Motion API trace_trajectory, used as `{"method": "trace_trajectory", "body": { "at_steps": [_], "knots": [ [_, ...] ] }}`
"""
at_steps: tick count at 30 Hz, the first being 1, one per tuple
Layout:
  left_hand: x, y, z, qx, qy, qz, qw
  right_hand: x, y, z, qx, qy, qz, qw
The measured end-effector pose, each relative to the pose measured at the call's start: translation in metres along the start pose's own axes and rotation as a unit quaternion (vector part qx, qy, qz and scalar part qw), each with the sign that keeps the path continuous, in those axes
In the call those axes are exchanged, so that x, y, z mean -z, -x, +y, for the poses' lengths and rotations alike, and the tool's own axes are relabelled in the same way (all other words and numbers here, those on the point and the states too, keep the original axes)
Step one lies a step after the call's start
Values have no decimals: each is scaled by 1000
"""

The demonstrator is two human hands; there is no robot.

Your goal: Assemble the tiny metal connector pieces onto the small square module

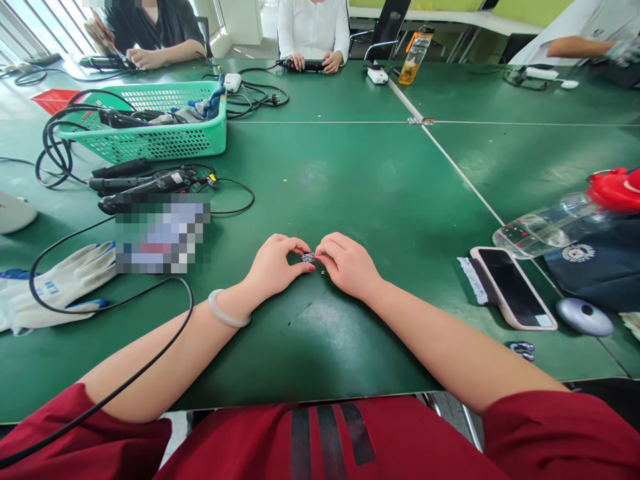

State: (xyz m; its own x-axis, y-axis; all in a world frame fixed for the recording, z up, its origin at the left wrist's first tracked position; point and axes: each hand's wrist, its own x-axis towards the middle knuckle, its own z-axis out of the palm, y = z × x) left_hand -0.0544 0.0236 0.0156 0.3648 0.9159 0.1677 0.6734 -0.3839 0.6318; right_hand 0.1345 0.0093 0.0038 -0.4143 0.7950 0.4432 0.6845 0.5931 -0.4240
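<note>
My left hand [277,263] and my right hand [347,263] rest together on the green table [360,180], fingertips meeting. Both pinch a tiny dark part [308,257] between them, too small to name. A pale bangle [226,312] circles my left wrist. A small speck [323,272] lies on the table just under my right fingers.
Left: a green basket [150,120] of cables and tools, black tools [145,181], white gloves [60,283], a black cable [150,353]. Right: a phone [513,287], a clear bottle with red cap [555,223], a mouse [584,316]. People sit along the far edge.
</note>
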Motion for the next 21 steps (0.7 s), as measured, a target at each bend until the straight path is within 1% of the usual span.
{"method": "trace_trajectory", "body": {
  "at_steps": [5, 10, 12, 14, 16, 19, 21],
  "knots": [
    [0, 0, 0, -8, 8, -5, 1000, -2, 0, -1, 27, 23, -4, 999],
    [2, 0, 3, 4, 10, -15, 1000, -3, 1, 1, 41, 28, 6, 999],
    [2, 0, 4, 16, 11, -8, 1000, -3, 2, 2, 39, 24, 20, 999],
    [3, -1, 3, 37, 10, 10, 999, -3, 3, 1, 29, 25, 20, 999],
    [4, -2, 1, 59, 6, 30, 998, -4, 4, -1, 27, 35, -12, 999],
    [4, -3, -2, 82, -4, 47, 996, -8, 4, -6, 39, 55, -80, 994],
    [4, -3, -3, 91, -10, 52, 994, -11, 4, -10, 44, 64, -102, 992]
  ]
}}
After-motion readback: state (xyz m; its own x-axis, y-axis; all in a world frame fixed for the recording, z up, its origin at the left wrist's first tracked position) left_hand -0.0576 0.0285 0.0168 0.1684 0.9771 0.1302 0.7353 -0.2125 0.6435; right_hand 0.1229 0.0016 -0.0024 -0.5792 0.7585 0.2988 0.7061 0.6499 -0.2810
